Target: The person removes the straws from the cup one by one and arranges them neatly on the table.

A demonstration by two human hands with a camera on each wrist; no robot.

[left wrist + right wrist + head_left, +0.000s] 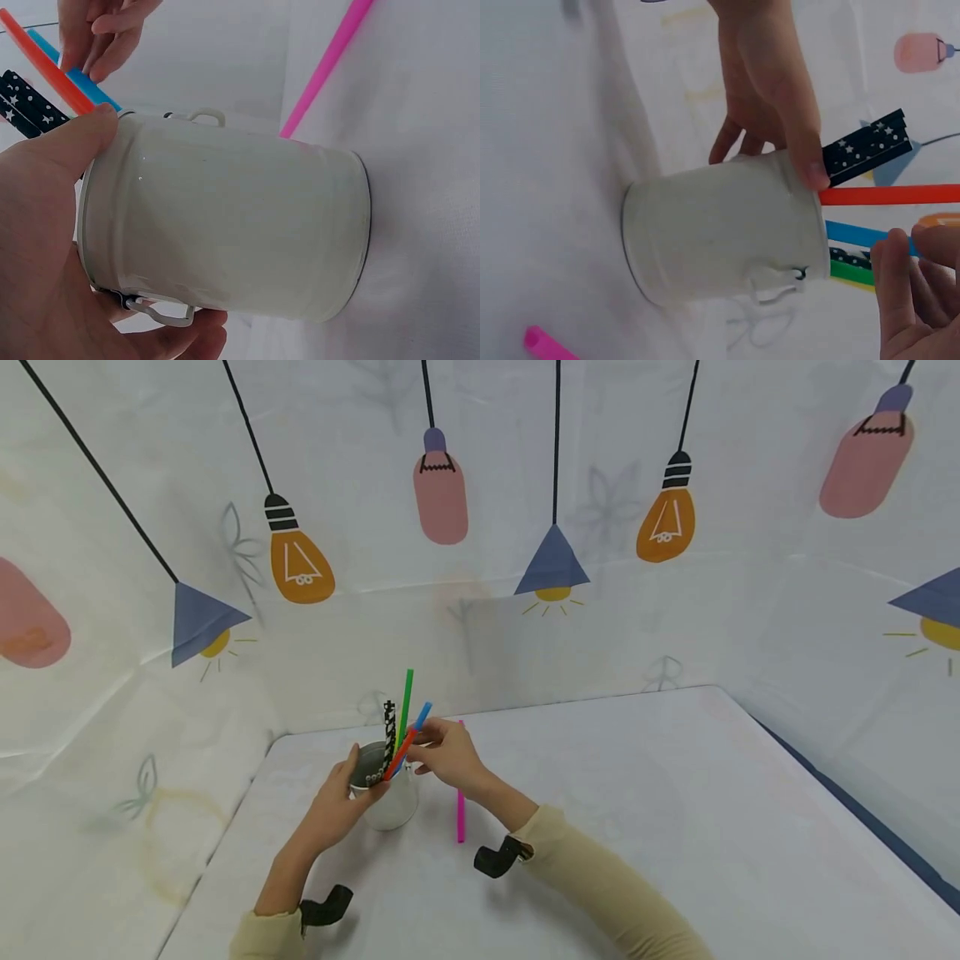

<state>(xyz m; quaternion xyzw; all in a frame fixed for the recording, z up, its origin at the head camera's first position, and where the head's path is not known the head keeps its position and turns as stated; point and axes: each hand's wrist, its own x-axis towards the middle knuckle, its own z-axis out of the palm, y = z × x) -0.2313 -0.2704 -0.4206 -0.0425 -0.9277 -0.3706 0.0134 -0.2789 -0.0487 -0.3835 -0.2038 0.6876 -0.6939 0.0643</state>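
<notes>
A white metal pail [395,806] with small side handles [161,315] is on the table, its mouth leaning toward the left. My left hand [330,810] grips its rim, thumb on the near side. Out of the pail rise a red straw [401,755], a green straw [406,702], black straws with white stars and dots [866,148], and a blue straw [853,234]. A sliver of yellow shows by the green one. My right hand [452,756] pinches the blue straw above the rim. The lower ends of the straws are hidden inside the pail.
A pink straw [461,818] lies on the white table [637,793] right of the pail, partly covered by my right wrist. Behind the table hangs a white cloth [495,652] printed with lamps. Black devices [327,907] are strapped at both wrists.
</notes>
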